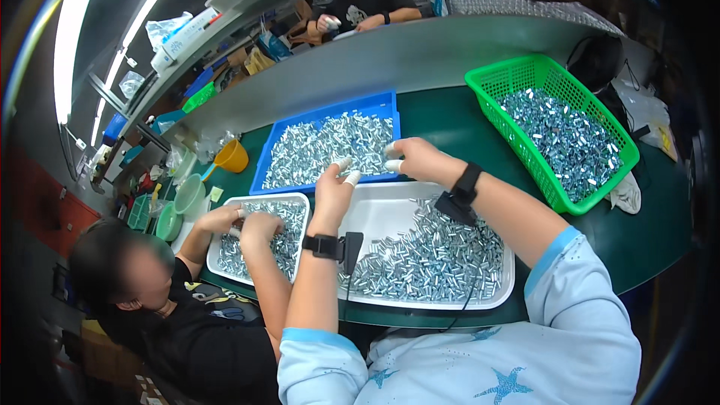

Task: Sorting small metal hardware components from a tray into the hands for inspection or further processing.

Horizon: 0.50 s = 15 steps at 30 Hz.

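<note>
"While you are looking at the blue tray [396, 126], where are the person's hands reaching?"

"The left hand [334, 193] is hanging over its near edge, and the right hand [424, 161] is reaching in at its near right corner, apart from the left."

"Are the fingers gripping anything?"

"On each hand the covered fingertips are standing slightly parted; I cannot tell whether a piece is hiding behind them."

"And the small metal pieces [330, 142]?"

"They are filling the blue tray, and more are lying in the large white tray [382, 210] on its near side."

"What is standing around it?"

"A green basket [517, 73] of pieces is standing to its right, and a yellow jug [232, 157] is sitting to its left."
</note>
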{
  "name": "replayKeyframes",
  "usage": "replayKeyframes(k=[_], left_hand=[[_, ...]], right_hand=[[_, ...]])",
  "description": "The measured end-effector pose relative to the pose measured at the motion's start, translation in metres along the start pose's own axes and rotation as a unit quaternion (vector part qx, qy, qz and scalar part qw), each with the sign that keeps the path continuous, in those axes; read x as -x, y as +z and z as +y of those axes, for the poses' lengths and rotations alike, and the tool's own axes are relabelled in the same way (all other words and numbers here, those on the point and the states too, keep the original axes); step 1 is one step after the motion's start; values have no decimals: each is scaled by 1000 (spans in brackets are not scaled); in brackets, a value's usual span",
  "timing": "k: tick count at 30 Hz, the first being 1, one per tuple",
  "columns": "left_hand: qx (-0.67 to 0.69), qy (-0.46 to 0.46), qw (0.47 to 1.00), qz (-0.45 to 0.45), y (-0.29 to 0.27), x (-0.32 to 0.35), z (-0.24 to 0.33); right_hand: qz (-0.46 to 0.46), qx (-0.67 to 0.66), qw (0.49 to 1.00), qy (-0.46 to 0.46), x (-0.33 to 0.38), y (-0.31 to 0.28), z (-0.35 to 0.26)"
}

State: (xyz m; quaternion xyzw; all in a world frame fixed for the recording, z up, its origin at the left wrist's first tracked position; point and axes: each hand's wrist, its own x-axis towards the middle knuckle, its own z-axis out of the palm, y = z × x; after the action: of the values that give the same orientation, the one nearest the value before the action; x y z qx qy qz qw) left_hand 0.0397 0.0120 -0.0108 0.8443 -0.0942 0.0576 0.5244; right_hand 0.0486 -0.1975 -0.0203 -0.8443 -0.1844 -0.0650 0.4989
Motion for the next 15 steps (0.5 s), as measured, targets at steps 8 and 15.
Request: replayKeyframes(k=[8, 15], left_hand=[[-195, -26, 942, -273, 20, 56, 25], [-198, 21, 929, -312, 31, 59, 4]], right_hand=[[-179, 353, 918, -7, 50, 11, -10], [-180, 345, 918, -81, 48, 45, 4]])
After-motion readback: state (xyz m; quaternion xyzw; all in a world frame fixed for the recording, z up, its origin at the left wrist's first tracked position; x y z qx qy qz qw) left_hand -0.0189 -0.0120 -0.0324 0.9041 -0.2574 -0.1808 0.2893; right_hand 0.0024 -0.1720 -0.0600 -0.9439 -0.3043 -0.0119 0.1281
